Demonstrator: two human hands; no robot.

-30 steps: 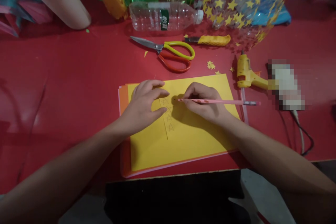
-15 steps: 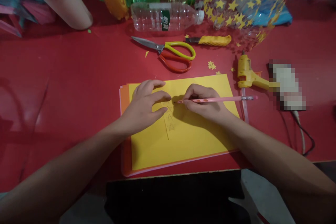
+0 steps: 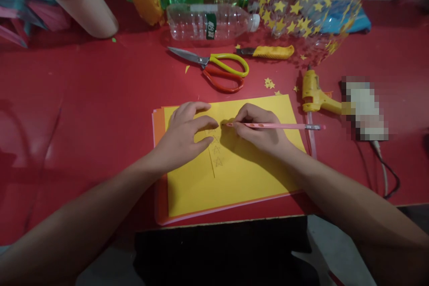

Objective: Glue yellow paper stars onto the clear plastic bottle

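A yellow sheet of paper (image 3: 234, 178) lies on top of a stack of orange and pink sheets near the table's front edge. My left hand (image 3: 186, 134) rests on the sheet with its fingers spread, pressing it down. My right hand (image 3: 259, 132) pinches a pink pencil (image 3: 284, 126) whose tip touches the paper between the two hands. A column of small pencilled stars and a straight pencil line (image 3: 214, 154) show on the sheet below the tip.
On the red table (image 3: 83, 111) behind the paper lie scissors (image 3: 217, 66), a yellow-handled knife (image 3: 268, 51), a yellow glue gun (image 3: 317, 96) with its cord, an empty clear bottle (image 3: 211, 20), a star-covered clear bottle (image 3: 301, 4) and loose yellow paper stars (image 3: 269, 83).
The pencil has swung slightly, its far end moving left and up, and its tip has crept a little towards the top of the star column. My left hand has stayed put.
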